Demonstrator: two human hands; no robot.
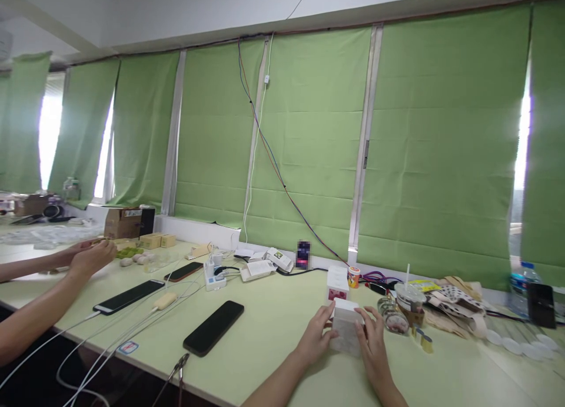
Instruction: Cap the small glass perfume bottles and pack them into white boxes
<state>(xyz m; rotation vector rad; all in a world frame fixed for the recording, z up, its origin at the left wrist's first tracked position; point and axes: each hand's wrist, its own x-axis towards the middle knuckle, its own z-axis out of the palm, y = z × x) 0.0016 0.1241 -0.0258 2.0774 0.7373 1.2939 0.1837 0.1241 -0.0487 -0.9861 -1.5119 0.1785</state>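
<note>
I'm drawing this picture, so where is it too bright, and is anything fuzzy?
Head view: window gaps between green curtains glare white, at left and far right; head view: the small upright screen looks blocky, its details hidden.

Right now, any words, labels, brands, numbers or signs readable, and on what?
None legible.
Brown cardboard box: label too small.
Small white carton: dark print, too small.
Blue-bordered white sticker: red mark, unreadable.
Orange-and-white tub: blurred.
Pink-fronted white box: blurred.
Blue-capped plastic bottle: blurred.
Upright dark screen: pixelated.
Translucent white box in left hand and right hand: none seen.
</note>
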